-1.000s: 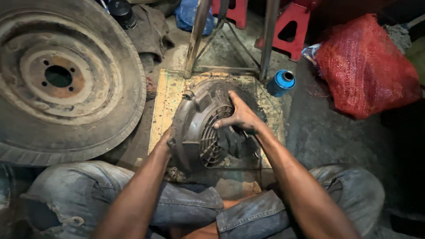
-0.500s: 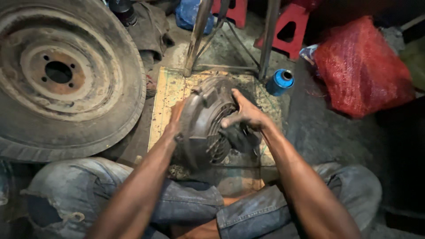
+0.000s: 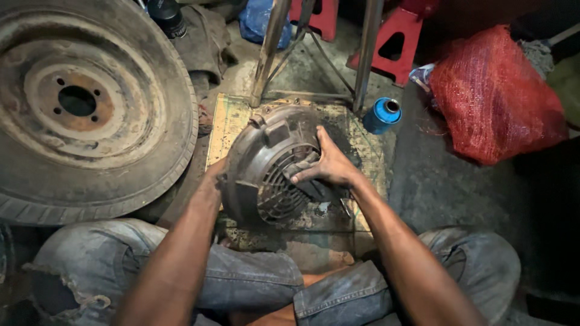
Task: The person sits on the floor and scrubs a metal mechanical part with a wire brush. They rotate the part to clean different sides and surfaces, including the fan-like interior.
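A dirty grey round fan cover [image 3: 266, 163] with a slatted grille stands tilted on a stained board [image 3: 232, 124] on the floor between my knees. My right hand [image 3: 326, 163] lies on the grille's right side, fingers hooked into the slats. My left hand [image 3: 211, 178] grips the cover's left rim from behind and is mostly hidden by it.
A large worn tyre on a rusty wheel [image 3: 84, 102] lies at the left. Metal stand legs [image 3: 269, 54] rise behind the board. A blue can [image 3: 382, 115] lies at the right, with a red mesh sack [image 3: 492, 96] and red stools [image 3: 399, 42] beyond.
The fan cover has been turned and tipped back to face up more, after standing more on edge half a second ago. Both hands stayed on it.
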